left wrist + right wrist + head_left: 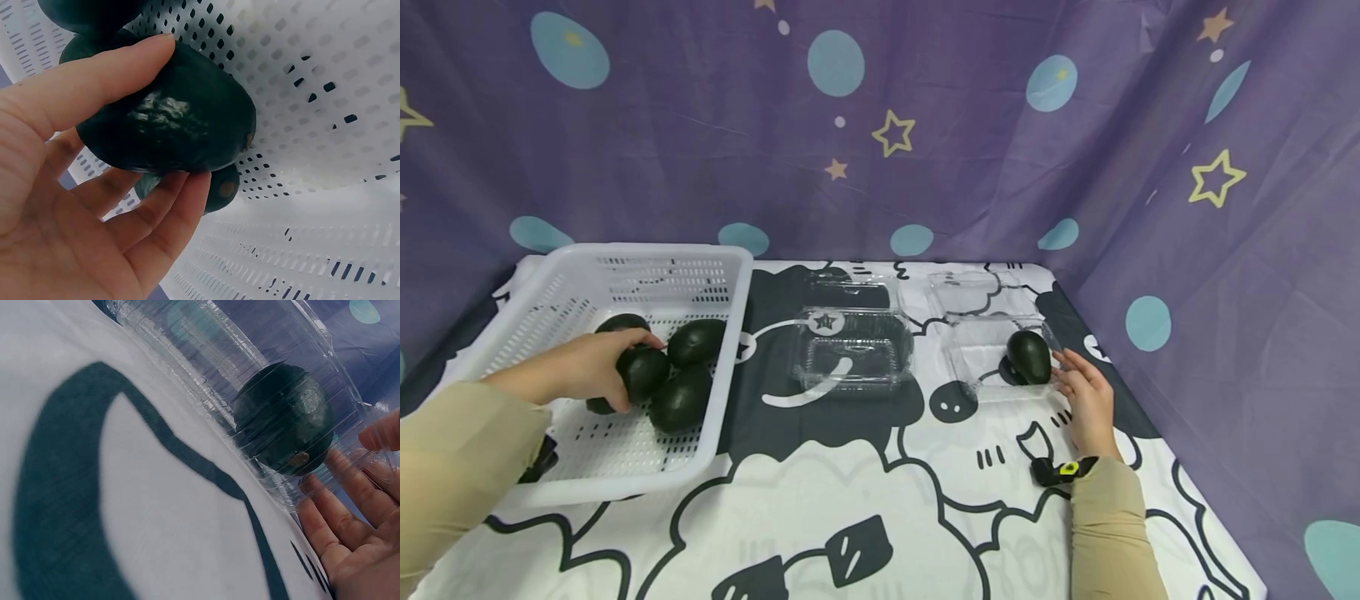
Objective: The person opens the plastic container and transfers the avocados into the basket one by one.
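In the white basket, my left hand (587, 367) grips a dark green avocado (169, 119), thumb over its top and fingers beneath. Several more avocados (681, 402) lie close around it. My right hand (1086, 398) is at the right side of a clear plastic clamshell box (973, 358), its fingers fairly straight against or just beside the wall. One avocado (1028, 357) sits inside that box, toward the right. Through the plastic in the right wrist view, the same avocado shows near the fingertips (312, 484); whether they press the wall I cannot tell.
The white perforated basket (718, 425) stands at the left, its high rim around the left hand. A second clear clamshell box (853, 350) lies with its lid back at the middle. Behind the patterned tablecloth (850, 475) hangs a purple curtain (775, 183).
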A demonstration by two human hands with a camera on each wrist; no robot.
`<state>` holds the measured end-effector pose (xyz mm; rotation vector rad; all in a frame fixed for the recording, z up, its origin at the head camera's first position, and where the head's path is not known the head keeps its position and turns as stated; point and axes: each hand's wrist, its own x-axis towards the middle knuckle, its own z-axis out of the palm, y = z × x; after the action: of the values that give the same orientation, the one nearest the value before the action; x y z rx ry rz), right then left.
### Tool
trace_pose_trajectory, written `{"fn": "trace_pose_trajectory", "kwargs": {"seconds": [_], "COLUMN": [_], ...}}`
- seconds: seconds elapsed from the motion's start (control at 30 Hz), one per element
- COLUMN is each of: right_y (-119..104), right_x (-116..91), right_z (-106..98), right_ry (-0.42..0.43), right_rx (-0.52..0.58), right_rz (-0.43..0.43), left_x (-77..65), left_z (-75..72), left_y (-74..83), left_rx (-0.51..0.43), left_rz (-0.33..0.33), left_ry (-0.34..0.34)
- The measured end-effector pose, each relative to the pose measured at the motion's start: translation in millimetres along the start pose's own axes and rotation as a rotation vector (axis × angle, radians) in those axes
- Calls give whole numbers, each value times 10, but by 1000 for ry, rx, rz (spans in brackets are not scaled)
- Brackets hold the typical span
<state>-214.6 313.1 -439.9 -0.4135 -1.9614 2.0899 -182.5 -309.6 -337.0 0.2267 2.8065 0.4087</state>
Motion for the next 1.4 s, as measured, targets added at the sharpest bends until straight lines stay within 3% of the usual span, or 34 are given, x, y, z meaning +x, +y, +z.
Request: {"fn": "trace_pose_trajectory", "kwargs": {"seconds": [0.57,1.0,1.23,1.4], "right_y": [-22,-25,-17,-13], "right_x": [5,-3,-4,-10], "right_z": [-4,17,13,2], "right_ry": [-2,-1,-2,-3], "right_rx": [12,8,9,2], "right_rz": [-1,5,2,2], "left_x": [43,35,22,11], "left_z": [58,65,12,-46], "left_y": [-30,9,36,76], "left_rx": [34,21,31,22], "left_rz": [2,-76,5,21], "left_ry": [13,-32,-2,-6]}}
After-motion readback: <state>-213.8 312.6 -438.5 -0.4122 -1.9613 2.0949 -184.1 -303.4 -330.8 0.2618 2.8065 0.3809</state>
